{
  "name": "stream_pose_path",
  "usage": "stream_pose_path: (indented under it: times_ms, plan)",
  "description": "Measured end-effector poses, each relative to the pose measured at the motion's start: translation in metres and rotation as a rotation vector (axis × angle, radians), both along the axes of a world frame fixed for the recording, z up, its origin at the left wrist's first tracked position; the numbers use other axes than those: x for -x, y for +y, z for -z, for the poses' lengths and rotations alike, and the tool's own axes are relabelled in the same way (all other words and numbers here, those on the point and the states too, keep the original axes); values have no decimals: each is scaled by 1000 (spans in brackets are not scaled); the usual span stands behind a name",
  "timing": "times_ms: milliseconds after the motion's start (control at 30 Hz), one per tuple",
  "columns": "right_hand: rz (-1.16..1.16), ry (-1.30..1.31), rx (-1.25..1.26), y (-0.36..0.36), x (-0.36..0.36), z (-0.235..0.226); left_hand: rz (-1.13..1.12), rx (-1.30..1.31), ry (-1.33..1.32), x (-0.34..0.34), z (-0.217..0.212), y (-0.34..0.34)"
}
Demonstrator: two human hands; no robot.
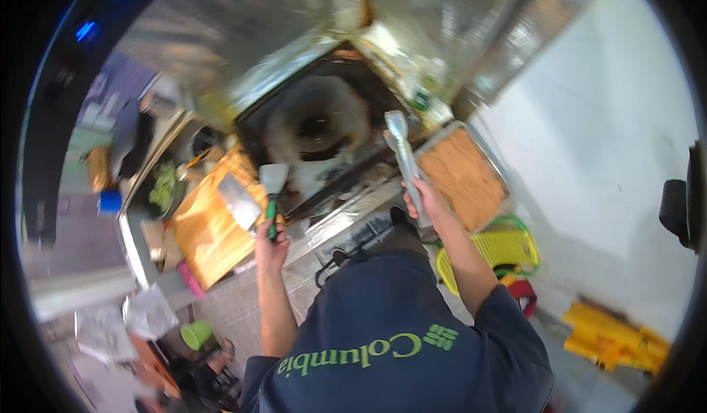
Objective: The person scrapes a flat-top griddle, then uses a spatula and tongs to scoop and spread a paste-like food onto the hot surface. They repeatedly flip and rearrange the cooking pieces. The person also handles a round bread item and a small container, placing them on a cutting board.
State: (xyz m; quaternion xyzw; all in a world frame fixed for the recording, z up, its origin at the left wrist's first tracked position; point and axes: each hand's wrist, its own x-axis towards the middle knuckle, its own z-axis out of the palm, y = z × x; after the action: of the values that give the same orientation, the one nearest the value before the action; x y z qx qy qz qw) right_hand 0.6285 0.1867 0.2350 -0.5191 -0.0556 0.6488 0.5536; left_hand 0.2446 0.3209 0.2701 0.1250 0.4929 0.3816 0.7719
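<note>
My left hand [271, 240] is clamped on a green-handled scraper [274, 179], my right hand [423, 196] on metal tongs [403, 151] — either end of the griddle [287, 114]; I'd keep the scraper low, tongs clear.

Left of centre lay a yellowish wooden board [197, 230], with chopped greens [161, 189] in a bowl to its upper left and something pink [191, 279] by its lower edge. A bottle [421, 98] with green on it stood above and right of centre. A white wall [596, 118] filled much of the right side. Right of centre, low down, was a yellow perforated plastic seat [501, 251]; farther to the lower right lay a yellow object [615, 337], too blurred to identify. A green tub [195, 334] sat at lower left.
</note>
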Motion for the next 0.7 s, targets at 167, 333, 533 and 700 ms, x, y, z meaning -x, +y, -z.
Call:
stream_pose_path:
  times_ms: [167, 333, 533, 700]
  plan:
    - [48, -784, 352, -47, -53, 57, -3, 16, 41, -4, -6, 10]
    - [-132, -1259, 574, -77, -85, 61, 32, 13, 82, -18, -16, 21]
    - [-564, -1547, 606, -65, -68, 41, 83, -19, 82, -35, -21, 31]
    - [-599, -1623, 466, -68, -59, 44, 111, -26, 107, -42, -22, 30]
